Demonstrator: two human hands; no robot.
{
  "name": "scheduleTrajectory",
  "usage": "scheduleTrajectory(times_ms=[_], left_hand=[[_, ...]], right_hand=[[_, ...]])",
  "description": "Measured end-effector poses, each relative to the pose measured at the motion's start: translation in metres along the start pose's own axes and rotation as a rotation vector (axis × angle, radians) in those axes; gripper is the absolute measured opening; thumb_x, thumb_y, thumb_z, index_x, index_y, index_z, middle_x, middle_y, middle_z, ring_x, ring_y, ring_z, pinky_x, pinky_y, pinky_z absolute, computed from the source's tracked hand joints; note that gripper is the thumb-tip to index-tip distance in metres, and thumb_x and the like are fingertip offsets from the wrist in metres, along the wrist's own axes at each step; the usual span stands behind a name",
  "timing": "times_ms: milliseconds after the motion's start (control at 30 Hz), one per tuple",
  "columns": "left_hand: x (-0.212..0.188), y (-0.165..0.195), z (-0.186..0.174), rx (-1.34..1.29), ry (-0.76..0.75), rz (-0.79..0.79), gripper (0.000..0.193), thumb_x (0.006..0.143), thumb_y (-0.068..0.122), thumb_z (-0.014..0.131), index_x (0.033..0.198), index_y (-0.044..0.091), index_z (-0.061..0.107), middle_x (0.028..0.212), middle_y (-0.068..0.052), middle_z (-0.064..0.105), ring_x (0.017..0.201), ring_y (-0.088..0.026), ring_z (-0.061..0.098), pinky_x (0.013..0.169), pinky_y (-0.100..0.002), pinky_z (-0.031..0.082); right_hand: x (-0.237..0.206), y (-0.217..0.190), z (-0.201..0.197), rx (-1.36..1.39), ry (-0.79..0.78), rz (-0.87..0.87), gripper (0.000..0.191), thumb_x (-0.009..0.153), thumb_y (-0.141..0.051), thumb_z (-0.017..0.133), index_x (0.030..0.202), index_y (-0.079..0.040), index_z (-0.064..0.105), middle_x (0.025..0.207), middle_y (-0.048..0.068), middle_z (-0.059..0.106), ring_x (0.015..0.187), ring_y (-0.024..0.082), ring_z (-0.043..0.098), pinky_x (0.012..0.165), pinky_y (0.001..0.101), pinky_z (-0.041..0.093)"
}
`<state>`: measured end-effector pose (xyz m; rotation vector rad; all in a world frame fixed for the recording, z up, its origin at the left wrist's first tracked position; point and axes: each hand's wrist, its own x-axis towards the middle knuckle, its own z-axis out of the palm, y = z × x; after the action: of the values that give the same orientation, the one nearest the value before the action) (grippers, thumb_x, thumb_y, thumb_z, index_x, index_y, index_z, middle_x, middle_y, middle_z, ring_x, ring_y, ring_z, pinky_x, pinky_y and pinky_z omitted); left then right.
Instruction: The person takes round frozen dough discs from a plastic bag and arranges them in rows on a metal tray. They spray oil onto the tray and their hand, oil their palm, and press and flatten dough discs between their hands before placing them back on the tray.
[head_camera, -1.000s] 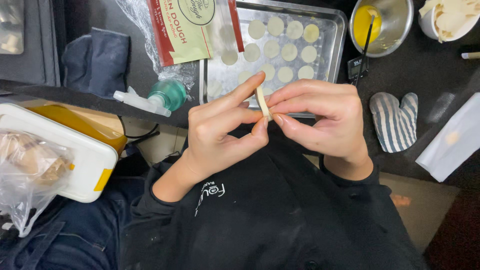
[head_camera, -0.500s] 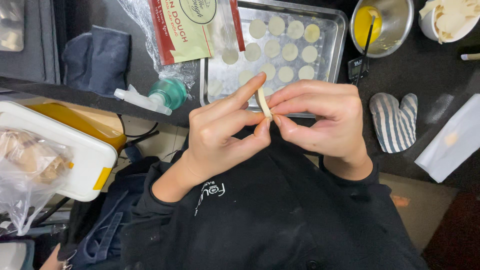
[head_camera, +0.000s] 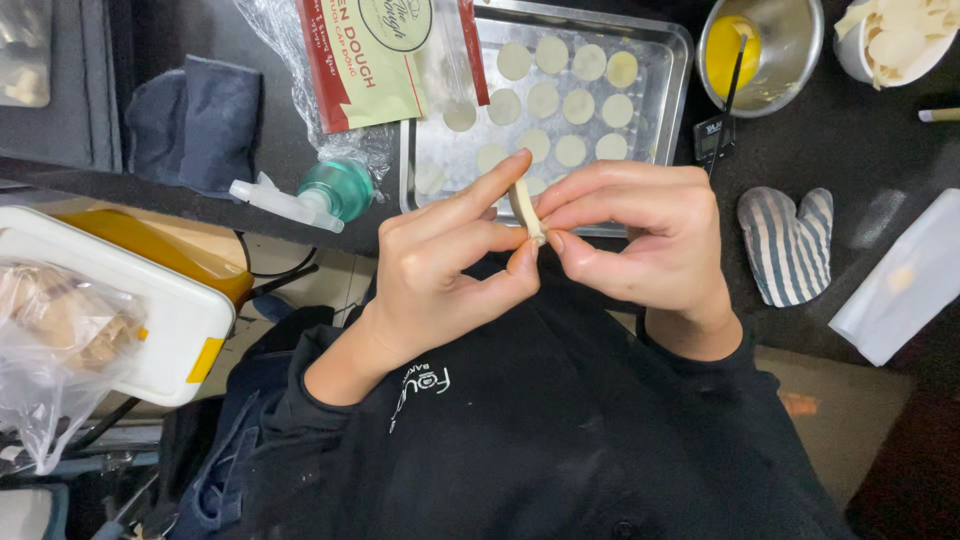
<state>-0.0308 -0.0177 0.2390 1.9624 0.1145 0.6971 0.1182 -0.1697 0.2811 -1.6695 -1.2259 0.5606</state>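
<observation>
Dough disc (head_camera: 526, 212) pinched edge-on between both hands' fingers (head_camera: 505, 180).

Dark tabletop (head_camera: 860, 160). On it: metal tray (head_camera: 680, 60) at centre; steel bowl (head_camera: 790, 50) with yellow liquid just right of it; striped oven mitt (head_camera: 790, 245) below; folded dark cloth (head_camera: 195, 125), spray bottle (head_camera: 315, 195) left; white paper (head_camera: 905, 280) far right.

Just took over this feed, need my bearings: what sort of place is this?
Most likely a bakery or kitchen prep counter: a metal tray of pale dough rounds, a steel bowl of yellow liquid, a striped oven mitt. Both hands pinch a dough piece.
</observation>
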Motion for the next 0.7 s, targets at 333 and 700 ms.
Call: scheduleTrajectory(times_ms=[333,700], left_hand=[[-0.002,-0.003,0.005,0.047,0.031,0.008,0.016,0.079,0.006,0.085,0.088,0.003,0.072,0.133,-0.020,0.066,0.088,-0.023,0.076,0.074,-0.029,0.060],[-0.005,-0.027,0.008,-0.362,-0.012,-0.230,0.015,0.086,0.004,0.080,0.096,-0.001,0.071,0.139,-0.020,0.063,0.120,-0.026,0.072,0.098,-0.034,0.062]], right_hand=[[-0.004,0.004,0.005,-0.097,0.048,-0.026,0.012,0.084,0.003,0.077,0.095,0.002,0.073,0.102,0.013,0.075,0.095,0.021,0.076,0.080,0.0261,0.060],[-0.005,0.032,0.020,0.161,0.094,0.021,0.009,0.086,0.004,0.073,0.095,0.003,0.071,0.108,0.014,0.071,0.101,0.021,0.071,0.091,0.0284,0.057]])
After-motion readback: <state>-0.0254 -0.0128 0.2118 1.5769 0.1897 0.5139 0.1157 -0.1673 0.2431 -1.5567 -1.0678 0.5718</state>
